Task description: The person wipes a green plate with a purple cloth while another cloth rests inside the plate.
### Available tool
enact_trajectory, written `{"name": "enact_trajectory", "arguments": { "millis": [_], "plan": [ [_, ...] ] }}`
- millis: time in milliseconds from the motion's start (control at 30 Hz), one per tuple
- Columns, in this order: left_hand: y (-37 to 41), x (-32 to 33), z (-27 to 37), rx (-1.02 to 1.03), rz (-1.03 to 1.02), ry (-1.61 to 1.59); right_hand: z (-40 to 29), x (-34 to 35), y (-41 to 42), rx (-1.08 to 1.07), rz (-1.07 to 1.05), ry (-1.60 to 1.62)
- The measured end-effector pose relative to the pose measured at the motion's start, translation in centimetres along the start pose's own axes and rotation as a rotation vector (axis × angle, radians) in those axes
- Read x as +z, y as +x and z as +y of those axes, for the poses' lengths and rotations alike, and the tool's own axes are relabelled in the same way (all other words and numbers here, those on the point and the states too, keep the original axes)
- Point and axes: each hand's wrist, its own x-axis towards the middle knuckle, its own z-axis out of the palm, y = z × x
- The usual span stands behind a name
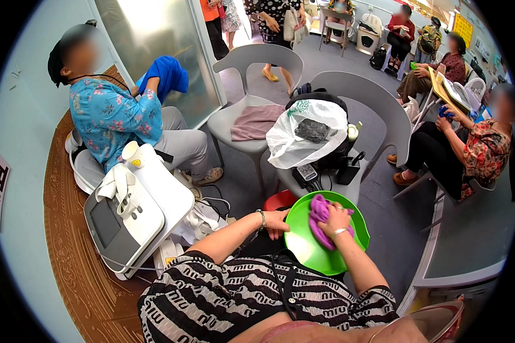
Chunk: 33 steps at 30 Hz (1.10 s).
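A bright green plastic basin rests tilted on my lap. My left hand holds its left rim, with the thumb on the edge and the other fingers down the outer side. Inside the basin lies a bunched purple cloth. My right hand presses down on this cloth and grips part of it near the basin's right wall. Its fingertips are partly hidden by the cloth folds. Just beyond the basin's far left rim shows a red object, mostly covered.
A grey chair ahead bears a white plastic bag and a black device with cables. Another chair holds a mauve cloth. A white machine stands left, near a paper cup. Seated people flank me.
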Motion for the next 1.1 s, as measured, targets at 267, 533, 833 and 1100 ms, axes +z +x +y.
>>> {"name": "enact_trajectory", "arguments": {
  "millis": [267, 533, 833, 1100],
  "plan": [
    [-0.2, -0.1, 0.1, -0.005, -0.008, -0.020, -1.5, -0.3, -5.0, -0.356, -0.159, -0.027],
    [-0.6, -0.3, 0.8, -0.016, -0.027, 0.000, -1.2, 0.1, -0.7, -0.175, -0.066, 0.049],
    [-0.8, -0.1, 0.6, -0.012, -0.011, 0.017, 2.6, -0.9, -2.2, -0.158, -0.134, 0.010],
    [-0.7, -0.5, 0.8, -0.046, -0.031, 0.016, -3.0, 0.1, -4.6, -0.472, -0.189, 0.008]
  ]
}}
